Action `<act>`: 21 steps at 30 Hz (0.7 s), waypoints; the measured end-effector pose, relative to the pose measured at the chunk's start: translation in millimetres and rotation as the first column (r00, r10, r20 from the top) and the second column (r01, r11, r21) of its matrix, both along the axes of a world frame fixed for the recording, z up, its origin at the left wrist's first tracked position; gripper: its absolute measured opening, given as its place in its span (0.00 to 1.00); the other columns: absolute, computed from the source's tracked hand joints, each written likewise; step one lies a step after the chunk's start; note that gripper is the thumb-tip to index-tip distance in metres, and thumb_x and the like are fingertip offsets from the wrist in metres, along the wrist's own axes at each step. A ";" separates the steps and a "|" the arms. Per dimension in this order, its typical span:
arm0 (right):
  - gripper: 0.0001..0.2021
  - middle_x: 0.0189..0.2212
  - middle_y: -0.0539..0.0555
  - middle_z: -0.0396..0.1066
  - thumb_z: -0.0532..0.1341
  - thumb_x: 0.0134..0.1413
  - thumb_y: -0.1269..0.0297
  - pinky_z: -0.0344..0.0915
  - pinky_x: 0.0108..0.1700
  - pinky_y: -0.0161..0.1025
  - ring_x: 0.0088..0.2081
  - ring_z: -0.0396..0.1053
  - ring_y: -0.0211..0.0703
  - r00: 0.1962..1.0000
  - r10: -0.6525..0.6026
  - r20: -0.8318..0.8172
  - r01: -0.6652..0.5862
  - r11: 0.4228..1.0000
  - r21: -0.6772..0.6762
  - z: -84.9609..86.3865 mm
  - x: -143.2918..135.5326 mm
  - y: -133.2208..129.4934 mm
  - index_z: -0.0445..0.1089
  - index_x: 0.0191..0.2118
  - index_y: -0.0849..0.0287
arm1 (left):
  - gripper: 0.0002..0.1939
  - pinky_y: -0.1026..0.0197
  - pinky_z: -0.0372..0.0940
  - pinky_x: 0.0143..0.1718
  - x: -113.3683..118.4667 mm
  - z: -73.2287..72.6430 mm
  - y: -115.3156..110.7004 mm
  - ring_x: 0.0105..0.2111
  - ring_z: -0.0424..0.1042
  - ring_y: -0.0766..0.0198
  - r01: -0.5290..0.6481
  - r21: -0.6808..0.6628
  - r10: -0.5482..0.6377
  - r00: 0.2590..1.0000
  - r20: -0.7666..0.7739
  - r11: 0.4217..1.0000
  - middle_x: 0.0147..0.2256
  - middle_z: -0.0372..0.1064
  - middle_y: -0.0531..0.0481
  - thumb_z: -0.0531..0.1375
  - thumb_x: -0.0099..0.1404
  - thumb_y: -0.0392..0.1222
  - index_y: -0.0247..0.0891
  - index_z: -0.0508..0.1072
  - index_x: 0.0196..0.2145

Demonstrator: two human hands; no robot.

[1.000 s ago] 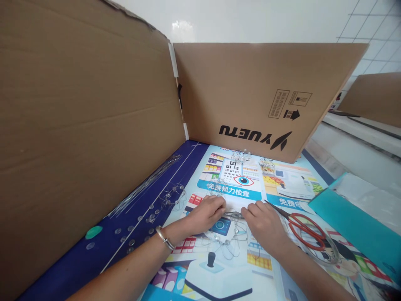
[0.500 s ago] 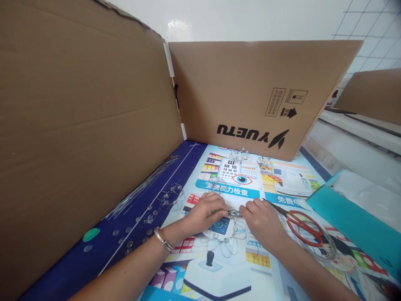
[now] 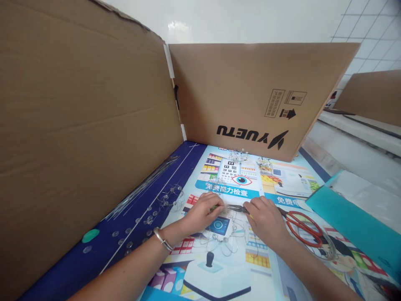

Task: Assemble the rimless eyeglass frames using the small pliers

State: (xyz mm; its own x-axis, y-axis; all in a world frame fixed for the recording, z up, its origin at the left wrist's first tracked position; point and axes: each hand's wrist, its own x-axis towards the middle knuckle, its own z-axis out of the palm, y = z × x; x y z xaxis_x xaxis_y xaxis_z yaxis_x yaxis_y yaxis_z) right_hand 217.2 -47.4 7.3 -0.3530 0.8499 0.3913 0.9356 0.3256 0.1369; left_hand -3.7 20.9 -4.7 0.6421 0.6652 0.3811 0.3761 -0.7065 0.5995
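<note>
My right hand (image 3: 265, 217) is closed around a pair of pliers (image 3: 235, 207), whose metal jaws point left. My left hand (image 3: 206, 211) is pinched at the tips of the jaws, on a thin wire. Below both hands hangs or lies a looped wire piece with clear beads (image 3: 224, 239), seemingly joined to that wire. What exactly sits between the left fingers is mostly hidden. Just right of my right hand lie scissors with red handles (image 3: 303, 228).
Cardboard panels (image 3: 250, 92) stand at the left and back. Straight wires (image 3: 140, 186), loose clear beads (image 3: 150, 217) and a green oval piece (image 3: 90, 235) lie at left. Finished-looking bead clusters (image 3: 239, 156) sit at the back. A teal box (image 3: 354, 221) stands at right, near a wire coil (image 3: 330, 248).
My right hand has drawn slightly right and turned, so more of the pliers' jaws show. My left hand has shifted a little left, its fingers still pinched.
</note>
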 end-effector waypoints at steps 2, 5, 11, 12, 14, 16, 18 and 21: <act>0.08 0.32 0.54 0.65 0.57 0.52 0.67 0.53 0.39 0.41 0.38 0.59 0.45 0.999 0.002 -0.048 -0.002 1.000 0.008 -0.9 0.6 2.4 0.67 0.40 0.56 | 0.07 0.58 0.58 0.40 0.3 -0.7 0.7 0.34 0.64 0.63 -0.017 -0.001 0.017 1.000 0.014 1.000 0.30 0.66 0.51 0.52 0.64 0.37 0.37 0.67 0.30; 0.09 0.33 0.54 0.66 0.56 0.53 0.67 0.55 0.39 0.41 0.38 0.60 0.44 0.991 0.017 -0.129 -0.013 0.999 0.030 -4.4 -0.4 9.5 0.67 0.41 0.56 | 0.06 0.59 0.58 0.40 0.5 -1.0 1.8 0.35 0.64 0.63 -0.036 0.004 0.036 0.999 0.025 0.999 0.30 0.66 0.51 0.52 0.64 0.36 0.37 0.67 0.30; 0.10 0.36 0.54 0.68 0.55 0.53 0.67 0.58 0.40 0.41 0.39 0.62 0.44 0.944 0.050 -0.325 -0.034 0.998 0.054 -13.4 -4.9 25.0 0.66 0.43 0.57 | 0.06 0.60 0.59 0.39 1.2 -1.6 3.3 0.34 0.64 0.63 -0.074 -0.013 0.075 0.997 0.036 0.997 0.30 0.66 0.51 0.52 0.64 0.36 0.37 0.67 0.30; 0.10 0.36 0.54 0.68 0.55 0.53 0.67 0.59 0.41 0.42 0.39 0.62 0.45 0.941 0.054 -0.334 -0.039 0.998 0.051 -14.1 -5.6 26.4 0.65 0.43 0.57 | 0.06 0.60 0.59 0.39 1.5 -1.9 3.3 0.34 0.64 0.63 -0.078 -0.017 0.078 0.996 0.036 0.997 0.30 0.65 0.51 0.52 0.64 0.36 0.37 0.67 0.30; 0.10 0.37 0.55 0.68 0.55 0.54 0.67 0.59 0.41 0.42 0.40 0.63 0.45 0.940 0.063 -0.335 -0.049 0.998 0.048 -14.5 -6.6 28.0 0.65 0.43 0.57 | 0.07 0.60 0.59 0.39 2.3 -2.6 3.2 0.34 0.64 0.63 -0.089 -0.020 0.090 0.995 0.038 0.996 0.30 0.65 0.51 0.51 0.64 0.36 0.37 0.67 0.30; 0.09 0.36 0.55 0.68 0.55 0.55 0.66 0.60 0.40 0.40 0.39 0.63 0.44 0.942 0.073 -0.327 -0.062 0.997 0.046 -13.3 -6.3 28.3 0.65 0.42 0.58 | 0.07 0.60 0.59 0.39 3.2 -3.0 3.0 0.34 0.64 0.63 -0.104 -0.019 0.105 0.994 0.038 0.994 0.29 0.65 0.51 0.52 0.63 0.36 0.37 0.66 0.29; 0.07 0.34 0.54 0.68 0.55 0.55 0.65 0.60 0.37 0.38 0.38 0.64 0.42 0.948 0.094 -0.303 -0.087 0.996 0.036 -10.4 -4.1 27.5 0.66 0.40 0.57 | 0.06 0.61 0.59 0.39 4.0 -3.0 2.7 0.34 0.64 0.63 -0.118 -0.019 0.118 0.992 0.039 0.993 0.29 0.65 0.51 0.52 0.63 0.35 0.37 0.67 0.29; 0.06 0.31 0.52 0.68 0.56 0.54 0.65 0.59 0.36 0.37 0.36 0.64 0.40 0.960 0.135 -0.245 -0.137 0.991 0.009 -3.0 2.1 25.2 0.67 0.37 0.56 | 0.07 0.61 0.59 0.38 4.8 -2.6 2.4 0.34 0.64 0.63 -0.129 -0.032 0.130 0.990 0.051 0.991 0.29 0.65 0.51 0.52 0.63 0.35 0.37 0.67 0.29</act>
